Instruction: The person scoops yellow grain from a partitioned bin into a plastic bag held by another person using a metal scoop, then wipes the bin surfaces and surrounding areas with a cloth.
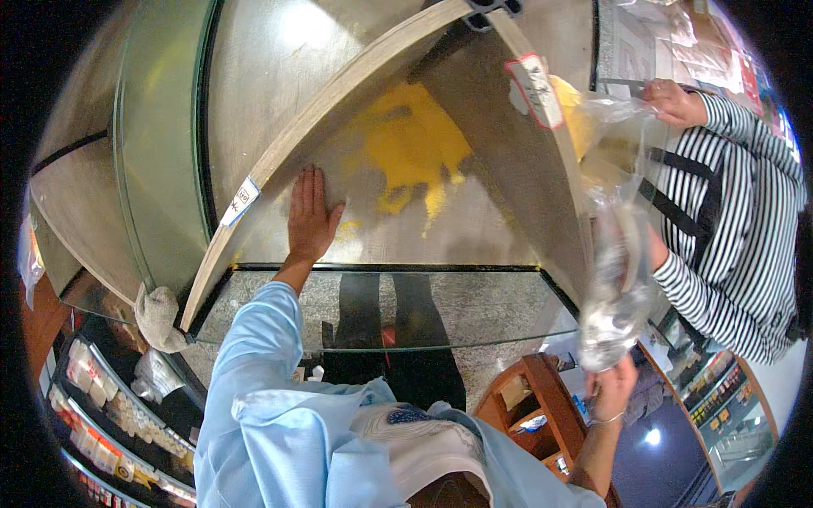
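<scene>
My left hand (pixel 312 216) lies palm down on the floor of a glass-fronted bin, beside a patch of yellow powder (pixel 413 143). My right hand (pixel 613 381) grips a blurred, shiny metal scoop (pixel 610 330), held near the mouth of a clear plastic bag (pixel 619 171). A person in a striped top (pixel 730 184) holds that bag, with yellow material visible in it. Between my hands a curved wooden frame (pixel 356 82) spans the bin, bearing paper labels with writing.
A grey cloth (pixel 159 317) hangs at the left corner of the glass panel (pixel 413 346). Shelves of packaged goods (pixel 114 413) stand lower left. A wooden rack (pixel 533 406) is at lower right. Glass partitions (pixel 206 127) border the bin's left side.
</scene>
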Demonstrator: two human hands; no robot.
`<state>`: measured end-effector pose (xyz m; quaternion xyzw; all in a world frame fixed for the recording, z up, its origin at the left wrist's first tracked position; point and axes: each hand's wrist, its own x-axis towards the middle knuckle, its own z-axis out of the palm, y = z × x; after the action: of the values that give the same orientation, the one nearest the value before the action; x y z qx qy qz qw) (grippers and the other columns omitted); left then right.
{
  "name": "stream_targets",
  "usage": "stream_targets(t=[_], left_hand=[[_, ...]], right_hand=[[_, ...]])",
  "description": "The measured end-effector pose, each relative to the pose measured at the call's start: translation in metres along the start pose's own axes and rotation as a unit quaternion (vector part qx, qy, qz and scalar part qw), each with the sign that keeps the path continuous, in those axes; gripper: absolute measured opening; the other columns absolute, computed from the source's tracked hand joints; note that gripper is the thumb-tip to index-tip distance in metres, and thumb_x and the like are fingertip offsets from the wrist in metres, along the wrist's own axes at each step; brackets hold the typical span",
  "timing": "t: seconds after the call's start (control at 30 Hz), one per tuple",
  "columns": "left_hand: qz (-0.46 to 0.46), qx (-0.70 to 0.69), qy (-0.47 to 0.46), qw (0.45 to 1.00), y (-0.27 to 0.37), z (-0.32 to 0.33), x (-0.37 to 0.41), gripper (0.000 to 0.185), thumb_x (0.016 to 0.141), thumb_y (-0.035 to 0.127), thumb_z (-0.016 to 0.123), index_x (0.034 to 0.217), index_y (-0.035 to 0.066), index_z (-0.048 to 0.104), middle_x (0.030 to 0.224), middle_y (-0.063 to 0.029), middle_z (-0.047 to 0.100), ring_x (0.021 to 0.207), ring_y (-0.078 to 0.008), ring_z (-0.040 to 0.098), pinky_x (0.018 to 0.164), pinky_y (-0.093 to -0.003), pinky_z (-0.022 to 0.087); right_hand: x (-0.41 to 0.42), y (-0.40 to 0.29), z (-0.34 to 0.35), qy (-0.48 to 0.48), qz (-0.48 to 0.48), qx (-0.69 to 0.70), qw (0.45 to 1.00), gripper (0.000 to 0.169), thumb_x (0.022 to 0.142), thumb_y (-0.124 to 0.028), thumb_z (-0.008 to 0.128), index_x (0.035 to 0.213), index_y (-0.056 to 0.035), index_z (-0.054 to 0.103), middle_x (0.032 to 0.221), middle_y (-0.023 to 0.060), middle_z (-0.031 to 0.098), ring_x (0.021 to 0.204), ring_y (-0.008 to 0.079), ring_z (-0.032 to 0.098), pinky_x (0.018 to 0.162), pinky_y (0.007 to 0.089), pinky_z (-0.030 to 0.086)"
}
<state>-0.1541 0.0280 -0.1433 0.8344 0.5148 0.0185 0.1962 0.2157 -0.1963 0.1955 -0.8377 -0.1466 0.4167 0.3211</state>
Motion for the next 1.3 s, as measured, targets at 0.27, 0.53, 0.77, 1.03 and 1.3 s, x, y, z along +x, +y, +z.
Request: stream_targets(t=[0.27,0.53,0.77,1.03,1.3], left_hand=[[0.027,-0.009,0.072,0.997,0.041,0.027,0.055,0.064,0.092,0.033,0.04,0.144,0.003,0.019,0.15,-0.0153,0.019,0.138,-0.0306,0.019,0.113,-0.0431,0.016],[0.083,-0.043,0.099,0.991,0.087,0.034,0.128,0.057,0.093,0.03,0.041,0.141,0.003,0.027,0.144,-0.0171,0.031,0.132,-0.0326,0.031,0.111,-0.0434,0.022],[0.095,-0.147,-0.013,0.984,0.095,0.046,0.149,0.045,0.093,0.028,0.04,0.132,0.005,0.039,0.134,-0.0174,0.044,0.121,-0.035,0.044,0.104,-0.0423,0.034],[0.1,-0.141,0.158,0.972,0.095,0.022,0.159,0.042,0.093,0.024,0.042,0.131,0.005,0.042,0.128,-0.0169,0.048,0.116,-0.0343,0.047,0.1,-0.0418,0.038],[0.179,-0.178,0.102,0.962,0.112,0.033,0.149,0.04,0.092,0.024,0.045,0.128,0.006,0.045,0.126,-0.0158,0.048,0.117,-0.0344,0.045,0.1,-0.0412,0.038]], right_hand=[[0.022,0.094,0.035,-0.112,-0.026,-0.153,0.981,0.017,0.078,0.0,0.06,0.094,0.0029,0.062,0.066,0.0058,0.06,0.06,0.0094,0.054,0.055,0.0262,0.043],[0.022,0.12,0.036,-0.081,-0.004,-0.173,0.982,0.022,0.079,-0.007,0.061,0.098,0.0036,0.062,0.076,0.0091,0.065,0.065,0.0113,0.058,0.062,0.0265,0.046],[0.026,0.124,0.041,-0.079,-0.073,-0.103,0.989,0.01,0.083,-0.006,0.053,0.086,0.0031,0.057,0.057,0.0034,0.054,0.044,0.0076,0.047,0.04,0.0223,0.034],[0.028,0.123,0.04,-0.086,-0.085,-0.097,0.988,0.009,0.081,-0.003,0.048,0.08,0.0031,0.055,0.053,0.0026,0.052,0.038,0.0065,0.044,0.035,0.0214,0.031],[0.031,0.107,0.038,-0.088,0.004,-0.121,0.989,0.019,0.076,-0.012,0.058,0.088,0.0026,0.063,0.071,0.0097,0.065,0.063,0.0187,0.064,0.06,0.0298,0.049]])
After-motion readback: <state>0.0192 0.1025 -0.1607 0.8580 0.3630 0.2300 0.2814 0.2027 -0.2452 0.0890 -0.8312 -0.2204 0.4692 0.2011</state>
